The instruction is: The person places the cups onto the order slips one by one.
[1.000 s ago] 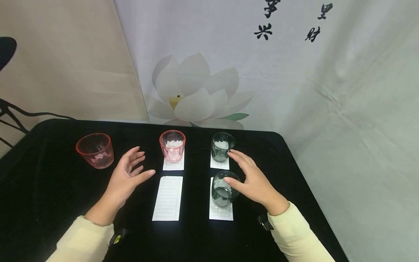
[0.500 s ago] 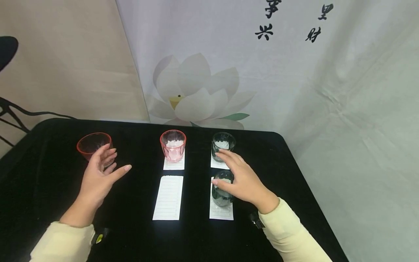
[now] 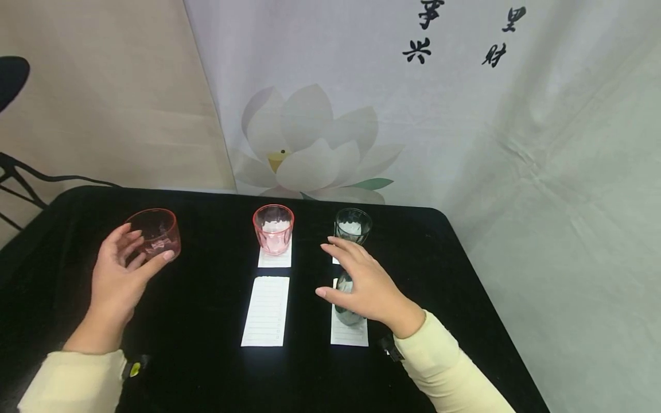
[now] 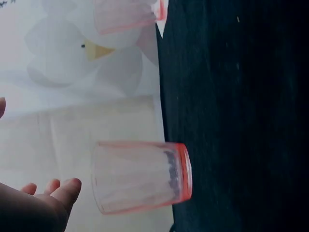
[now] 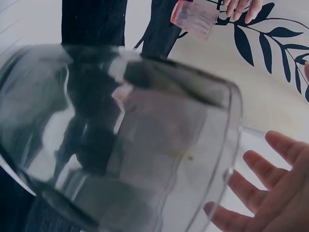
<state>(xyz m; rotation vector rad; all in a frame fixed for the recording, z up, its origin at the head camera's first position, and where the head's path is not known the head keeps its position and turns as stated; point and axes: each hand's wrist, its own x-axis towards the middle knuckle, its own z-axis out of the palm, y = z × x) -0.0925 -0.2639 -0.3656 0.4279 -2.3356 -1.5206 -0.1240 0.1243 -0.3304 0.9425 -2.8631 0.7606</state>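
Observation:
A clear pink glass [image 3: 164, 238] stands by itself at the left of the black table. Beside it is my left hand [image 3: 116, 275], fingers and thumb spread around its near left side; in the left wrist view a gap shows between the fingertips and that pink glass [image 4: 137, 179]. My right hand [image 3: 369, 289] hovers with spread fingers above a smoky green glass [image 3: 347, 317], partly hiding it. Seen from the right wrist, this green glass [image 5: 91, 145] looms large, the fingertips [image 5: 234, 181] right at its rim. Neither hand grips anything.
Another pink glass [image 3: 273, 235] and a second green glass [image 3: 353, 225] stand on paper slips at the back. A lined white slip [image 3: 264, 312] lies bare in front of the pink one. Behind the black table [image 3: 217, 321] hangs a printed curtain [image 3: 439, 126].
My left hand has moved left, away from the middle, to the lone pink glass. The right hand has drifted slightly left over the near green glass. The glasses have stayed put.

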